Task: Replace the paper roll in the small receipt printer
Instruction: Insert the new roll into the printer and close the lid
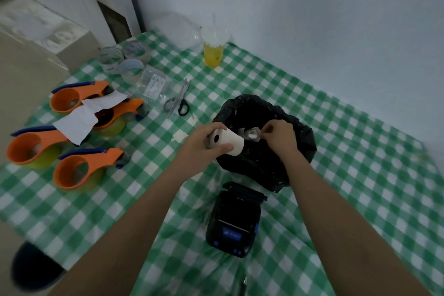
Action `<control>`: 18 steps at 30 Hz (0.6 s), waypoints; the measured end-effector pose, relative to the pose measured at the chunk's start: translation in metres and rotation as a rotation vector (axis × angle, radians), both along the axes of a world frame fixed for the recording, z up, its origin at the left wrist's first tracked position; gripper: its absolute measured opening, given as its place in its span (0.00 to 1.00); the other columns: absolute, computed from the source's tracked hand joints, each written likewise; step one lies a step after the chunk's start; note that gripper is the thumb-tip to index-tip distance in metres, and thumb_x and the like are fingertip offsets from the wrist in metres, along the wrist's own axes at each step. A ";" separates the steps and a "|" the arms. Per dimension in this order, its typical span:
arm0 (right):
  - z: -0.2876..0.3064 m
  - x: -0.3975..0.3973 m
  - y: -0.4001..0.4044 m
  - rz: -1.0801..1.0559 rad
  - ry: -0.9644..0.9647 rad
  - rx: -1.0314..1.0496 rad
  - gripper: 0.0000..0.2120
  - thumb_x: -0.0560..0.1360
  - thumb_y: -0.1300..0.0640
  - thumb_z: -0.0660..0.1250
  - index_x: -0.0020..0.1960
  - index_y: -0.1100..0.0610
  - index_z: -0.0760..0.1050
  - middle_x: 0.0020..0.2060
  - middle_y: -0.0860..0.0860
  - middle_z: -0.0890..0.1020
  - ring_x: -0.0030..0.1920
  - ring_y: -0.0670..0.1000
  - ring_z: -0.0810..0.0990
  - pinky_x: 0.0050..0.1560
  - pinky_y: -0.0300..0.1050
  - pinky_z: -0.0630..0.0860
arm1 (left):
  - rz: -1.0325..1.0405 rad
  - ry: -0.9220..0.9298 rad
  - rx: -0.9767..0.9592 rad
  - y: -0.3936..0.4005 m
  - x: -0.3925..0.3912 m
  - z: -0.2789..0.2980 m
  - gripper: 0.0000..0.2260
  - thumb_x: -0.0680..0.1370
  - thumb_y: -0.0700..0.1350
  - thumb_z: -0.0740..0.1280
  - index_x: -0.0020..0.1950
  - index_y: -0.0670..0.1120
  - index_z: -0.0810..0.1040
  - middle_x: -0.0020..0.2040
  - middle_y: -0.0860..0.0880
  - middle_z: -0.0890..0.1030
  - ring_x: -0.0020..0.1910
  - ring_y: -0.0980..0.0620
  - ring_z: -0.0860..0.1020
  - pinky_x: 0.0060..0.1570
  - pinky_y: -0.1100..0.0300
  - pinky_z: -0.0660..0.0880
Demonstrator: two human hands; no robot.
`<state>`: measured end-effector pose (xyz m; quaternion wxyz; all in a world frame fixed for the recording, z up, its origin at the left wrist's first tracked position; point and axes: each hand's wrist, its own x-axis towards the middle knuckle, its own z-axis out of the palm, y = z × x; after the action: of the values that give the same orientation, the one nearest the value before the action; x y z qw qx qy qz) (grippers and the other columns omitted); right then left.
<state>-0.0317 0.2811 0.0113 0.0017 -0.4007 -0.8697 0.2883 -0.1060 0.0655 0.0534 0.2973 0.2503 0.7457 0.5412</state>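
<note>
Paper roll [227,143], white with a dark core hole facing the viewer, is gripped in the person's left hand [203,145], fingers curled round it, held above the table at roughly centre, over the near-left edge of a black plastic bag [276,163]. Right hand [280,136] is at 3 o'clock from the roll, fingertips pinched together on a small white scrap; what that scrap is cannot be made out. Bag is crinkled, glossy, mouth open, with a few white crumpled or roll-like pieces inside, mostly hidden by the hands. Receipt printer [234,220] sits at 6 o'clock from the bag, black boxy plastic with blue buttons, lid flipped open; its bay is too dark to see into. Green-and-white checked tablecloth [360,175] is thin and wrinkled. At 9 o'clock, four orange tape dispensers [79,170] with blue-edged blades, yellowish rolls under some, a torn white paper sheet [81,119] draped over them. At 11 o'clock, clear tape rolls [131,67], a clear packet and scissors [177,101] with black handles. At 12 o'clock, a clear plastic cup [213,51] holding yellow liquid, lidded, with a straw. Dark round object at bottom left is cut off, unidentifiable.
</note>
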 end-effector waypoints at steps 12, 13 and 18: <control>0.066 0.113 -0.107 0.007 0.445 -0.423 0.11 0.75 0.56 0.66 0.57 0.49 0.78 0.52 0.50 0.80 0.51 0.46 0.79 0.51 0.38 0.77 | -0.194 -0.182 0.037 -0.015 0.052 0.014 0.13 0.74 0.43 0.68 0.58 0.50 0.73 0.49 0.53 0.77 0.48 0.49 0.79 0.47 0.58 0.78; 0.065 0.123 -0.115 0.003 0.430 -0.441 0.12 0.75 0.54 0.67 0.58 0.47 0.76 0.54 0.49 0.80 0.52 0.46 0.79 0.53 0.43 0.78 | -0.226 -0.193 0.046 -0.019 0.059 0.015 0.13 0.74 0.42 0.68 0.57 0.50 0.73 0.49 0.52 0.78 0.48 0.49 0.80 0.47 0.59 0.78; 0.052 0.163 -0.147 0.005 0.367 -0.460 0.15 0.72 0.52 0.70 0.57 0.44 0.73 0.51 0.42 0.79 0.54 0.47 0.79 0.56 0.53 0.79 | -0.362 -0.165 -0.020 -0.043 0.089 0.007 0.13 0.73 0.40 0.69 0.56 0.50 0.73 0.53 0.51 0.76 0.50 0.50 0.80 0.45 0.61 0.79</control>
<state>0.1315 0.1341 0.0636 0.0672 -0.3295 -0.7678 0.5453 -0.0172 0.0227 0.0602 0.4523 0.3321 0.6672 0.4899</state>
